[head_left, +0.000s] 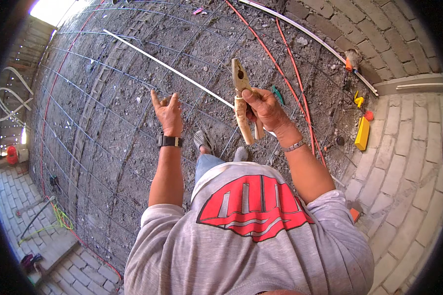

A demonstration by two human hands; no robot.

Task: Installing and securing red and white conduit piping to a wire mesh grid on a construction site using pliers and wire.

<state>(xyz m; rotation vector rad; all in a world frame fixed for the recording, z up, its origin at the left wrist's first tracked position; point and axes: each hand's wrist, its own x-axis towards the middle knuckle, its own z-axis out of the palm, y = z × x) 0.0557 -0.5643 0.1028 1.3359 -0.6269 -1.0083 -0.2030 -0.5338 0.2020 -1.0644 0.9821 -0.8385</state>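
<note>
Right hand (267,110) clamped on the pliers (240,105), head pointing away from the body, held up over the gravel (133,152)! Left hand (168,115) alongside, two digits spread apart. White pipe (170,69) running underneath, yellow block (362,133) off right by the paving (386,152).

From my station I see the pliers (240,106), gripped in the right hand (268,110): grey metal head jutting beyond it, stained cream handles slightly apart, their ends emerging on its near side.
</note>
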